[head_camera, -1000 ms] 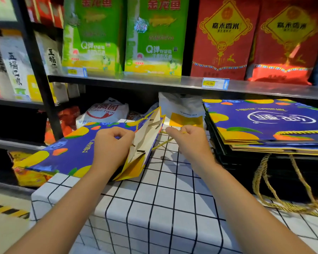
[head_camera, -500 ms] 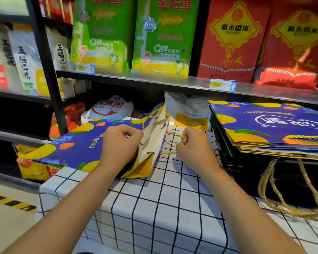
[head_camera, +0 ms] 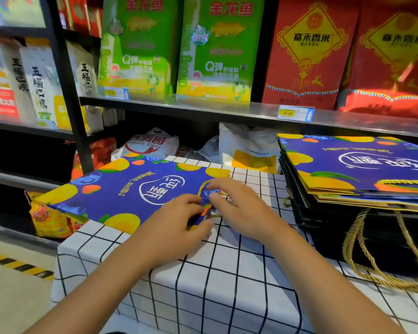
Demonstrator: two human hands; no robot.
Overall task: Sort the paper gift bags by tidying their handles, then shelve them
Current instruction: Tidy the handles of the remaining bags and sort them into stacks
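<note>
Flat on the checked worktop (head_camera: 203,280) lies the blue gift bag (head_camera: 130,191), mouth end toward the person, and both hands crowd its opening: left hand (head_camera: 179,225) pinching the paper edge, right hand (head_camera: 239,208) curled over the gold cord handle (head_camera: 204,186). The danger, I reckon, is the cord springing back out, or the bag's overhanging far corner tipping it off the worktop.

You had one view only, from the camera on your head, which looked forward and down at close range over the checked tablecloth (head_camera: 203,280). It faced the store shelf (head_camera: 227,112) straight on, with your two forearms entering from the bottom edge. No second view shared the scene.
</note>
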